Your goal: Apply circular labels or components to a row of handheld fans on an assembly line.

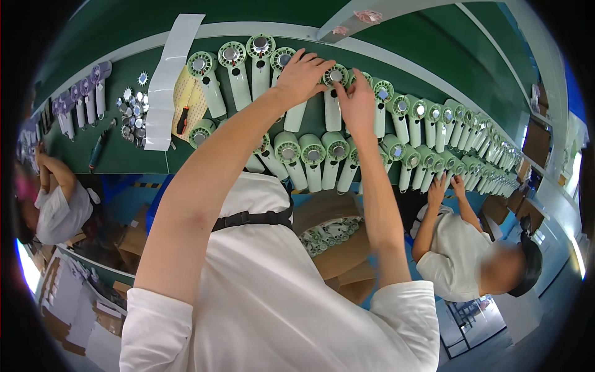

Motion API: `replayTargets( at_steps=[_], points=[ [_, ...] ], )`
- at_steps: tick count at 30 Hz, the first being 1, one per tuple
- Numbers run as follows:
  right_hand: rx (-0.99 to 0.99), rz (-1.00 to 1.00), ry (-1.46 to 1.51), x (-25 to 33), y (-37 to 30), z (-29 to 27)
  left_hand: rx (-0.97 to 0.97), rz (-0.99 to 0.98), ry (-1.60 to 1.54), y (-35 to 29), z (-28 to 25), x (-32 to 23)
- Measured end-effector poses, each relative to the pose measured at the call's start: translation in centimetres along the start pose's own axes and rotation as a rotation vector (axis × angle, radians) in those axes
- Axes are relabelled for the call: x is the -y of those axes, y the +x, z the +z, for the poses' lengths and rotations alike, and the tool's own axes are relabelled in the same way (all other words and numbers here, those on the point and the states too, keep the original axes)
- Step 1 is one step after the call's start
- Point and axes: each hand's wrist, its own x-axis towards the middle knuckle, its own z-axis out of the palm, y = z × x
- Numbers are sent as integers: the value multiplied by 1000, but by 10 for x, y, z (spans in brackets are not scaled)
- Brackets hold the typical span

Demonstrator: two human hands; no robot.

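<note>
A pale green handheld fan (333,111) with a silver disc in its round head lies on the green bench in front of me. My left hand (302,77) spans the left side of that head, forefinger near the top of the rim and thumb lower down. At the head's lower right, my right hand (357,105) has its thumb against the fan. Its forefinger points up, apart from the thumb, beside the neighbouring fan head. More green fans, such as one farther left (235,77), form two long rows around my hands.
Left of the fans lie a white strip (164,93), a screwdriver (183,119) on a yellow sheet, loose silver discs (132,115) and a power screwdriver (99,149). Purple fans (87,93) stand farther left. Co-workers sit on both sides. Below the bench is a box of parts (331,239).
</note>
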Motion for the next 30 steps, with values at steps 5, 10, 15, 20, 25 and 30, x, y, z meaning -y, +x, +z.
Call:
replayTargets(
  at_steps=[5, 10, 15, 20, 25, 30],
  points=[
    [-179, 72, 138, -23, -41, 4, -112, 79, -39, 1, -3, -5],
    [-185, 107, 202, -22, -68, 22, -152, 132, -41, 4, 0, -7],
    [-220, 80, 226, -15, -70, 33, -102, 105, -43, 10, 1, -1],
    [-300, 17, 197, -16, -41, 34, -171, 95, -63, 4, -12, 0],
    [-222, -56, 83, -31, -14, 32, -266, 67, -193, -33, -64, -19],
    [-107, -38, 14, -20, -3, 21, -288, -66, -191, -123, -115, -19]
  ],
)
